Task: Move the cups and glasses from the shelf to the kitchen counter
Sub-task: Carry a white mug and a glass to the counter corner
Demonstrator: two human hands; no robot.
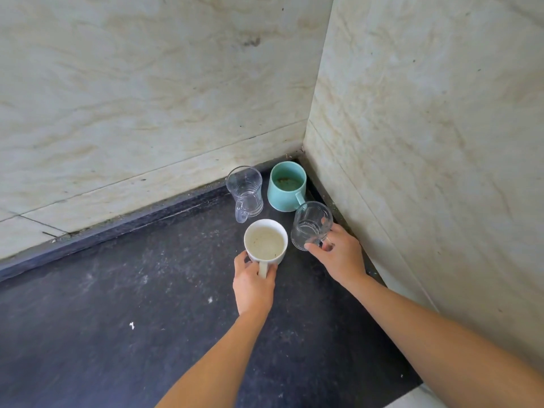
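Several drinking vessels are grouped in the far right corner of a dark counter (117, 319). My left hand (253, 285) grips the handle of a white mug (265, 241), which sits on the counter. My right hand (338, 254) holds a clear glass mug (311, 225) by its handle, tilted toward me. Behind them a second clear glass mug (245, 192) stands upright with its handle toward me. A teal mug (287, 185) stands deepest in the corner, with some residue inside.
Pale marbled tile walls (147, 98) close the counter at the back and on the right (426, 142), meeting at the corner behind the teal mug. The dusty dark surface stretches left and toward me. The counter's front edge shows at the bottom right.
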